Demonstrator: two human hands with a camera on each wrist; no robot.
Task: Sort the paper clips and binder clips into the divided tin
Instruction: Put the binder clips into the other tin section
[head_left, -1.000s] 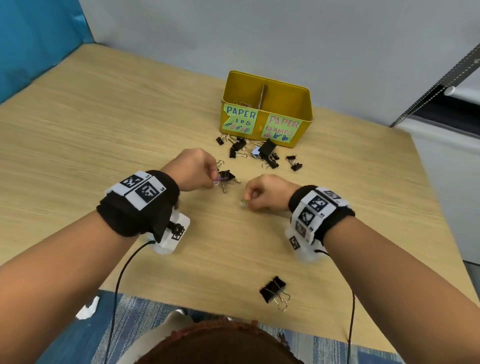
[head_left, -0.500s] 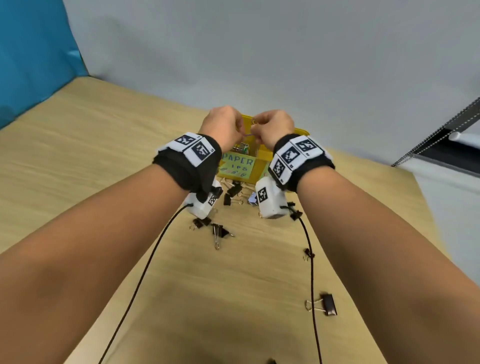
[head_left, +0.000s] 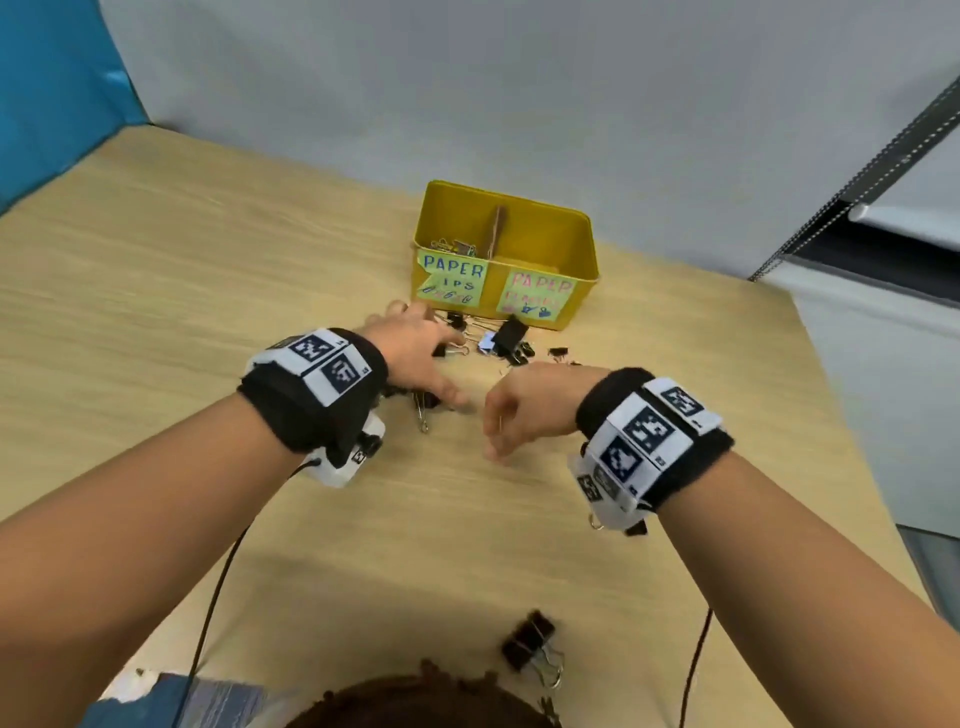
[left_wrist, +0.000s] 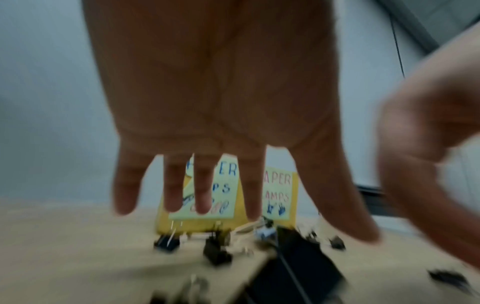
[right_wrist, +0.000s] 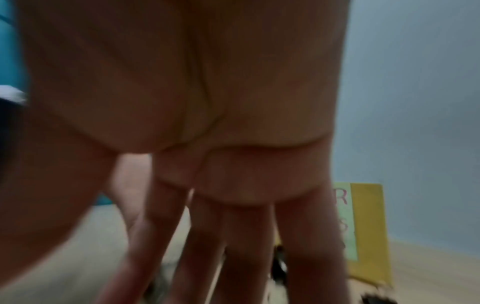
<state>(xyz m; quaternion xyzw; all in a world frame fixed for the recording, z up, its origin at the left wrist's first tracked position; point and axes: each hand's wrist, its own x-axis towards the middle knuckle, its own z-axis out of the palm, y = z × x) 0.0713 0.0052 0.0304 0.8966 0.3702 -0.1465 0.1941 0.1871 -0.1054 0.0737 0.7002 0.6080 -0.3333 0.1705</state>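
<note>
The yellow divided tin (head_left: 576, 244) stands at the back of the table with two paper labels on its front. Several paper clips (head_left: 451, 245) lie in its left compartment. Black binder clips (head_left: 511, 336) and loose paper clips are scattered just in front of it. My left hand (head_left: 441, 364) hovers over the left part of this pile with fingers spread and holds nothing; the left wrist view shows the empty palm (left_wrist: 223, 102) facing the tin (left_wrist: 161, 224). My right hand (head_left: 498, 431) hangs to the right, fingers pointing loosely down and empty, which the right wrist view (right_wrist: 221, 267) confirms.
One binder clip (head_left: 423, 408) lies partly under my left hand. Another binder clip (head_left: 530, 644) sits alone near the table's front edge. A small clip (head_left: 636, 529) shows under my right wrist. The wooden table (head_left: 156, 312) stretches left; a grey wall stands behind.
Half a second ago both hands were raised together over the tin's left compartment, pinching. Now they have dropped back toward the pile on the table and both are open and empty.
</note>
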